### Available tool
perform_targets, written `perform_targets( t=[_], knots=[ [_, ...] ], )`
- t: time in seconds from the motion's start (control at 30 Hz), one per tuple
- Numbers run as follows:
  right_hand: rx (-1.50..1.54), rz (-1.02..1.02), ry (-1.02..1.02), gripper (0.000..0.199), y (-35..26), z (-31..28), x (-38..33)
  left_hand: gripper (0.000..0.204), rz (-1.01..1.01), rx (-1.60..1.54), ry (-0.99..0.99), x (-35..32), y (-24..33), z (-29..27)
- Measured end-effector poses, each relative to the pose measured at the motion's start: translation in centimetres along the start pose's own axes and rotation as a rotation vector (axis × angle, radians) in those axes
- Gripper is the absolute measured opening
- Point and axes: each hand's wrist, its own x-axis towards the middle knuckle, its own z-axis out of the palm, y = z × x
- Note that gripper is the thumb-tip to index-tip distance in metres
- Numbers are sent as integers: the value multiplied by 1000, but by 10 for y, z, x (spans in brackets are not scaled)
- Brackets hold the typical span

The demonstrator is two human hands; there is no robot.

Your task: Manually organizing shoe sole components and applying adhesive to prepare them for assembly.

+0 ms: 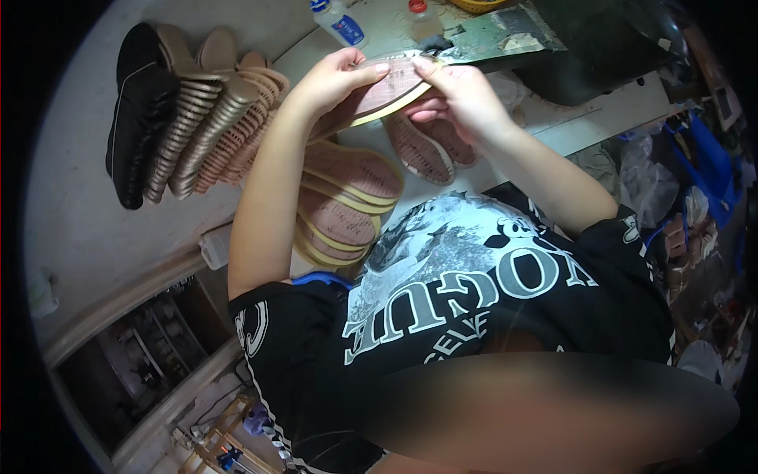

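Observation:
Both of my hands hold a pinkish insole (392, 88) with a yellow edge, raised over the table and tilted. My left hand (335, 83) grips its left part, thumb flat on top and fingers hidden beneath. At the other end, my right hand (471, 101) pinches the rim between thumb and curled fingers. Below the hands lie two narrower insoles (425, 150) with dark marks, partly hidden. A fanned pile of similar yellow-edged insoles (359, 175) rests by my left forearm, partly covered by it.
Bundled shoe uppers (197, 118) in black, beige and pink lie at the left. Beyond my hands stand a white bottle (341, 25) with a blue cap and a clear red-capped bottle (425, 25). A worn green board (505, 41) sits behind. Plastic bags (649, 189) hang at the right.

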Motion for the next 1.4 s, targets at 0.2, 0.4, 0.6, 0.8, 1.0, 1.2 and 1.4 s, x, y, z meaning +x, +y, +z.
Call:
perform_targets(
  t=[0.2,0.4,0.6,0.8,1.0,1.2,1.4],
  knots=[
    [-53,-18,-107,34,0,-11,1,37,-181,123,86,-13,4,16],
    [-180,-12,-140,36,-8,-20,-3,48,-275,-90,24,-28,12,42],
    [-402,141,-227,37,1,-24,-49,56,-326,-162,45,-29,18,56],
    [-333,45,-218,33,-4,-41,-34,57,-318,-139,-66,-33,22,46],
    [-298,154,-237,31,0,-43,-5,38,-264,-257,148,-26,13,48],
    [-282,183,-252,36,-2,-47,-38,38,-213,-289,265,-22,9,47],
    [-150,256,-231,32,13,-38,-77,37,-243,-362,251,-13,9,37]
  ],
)
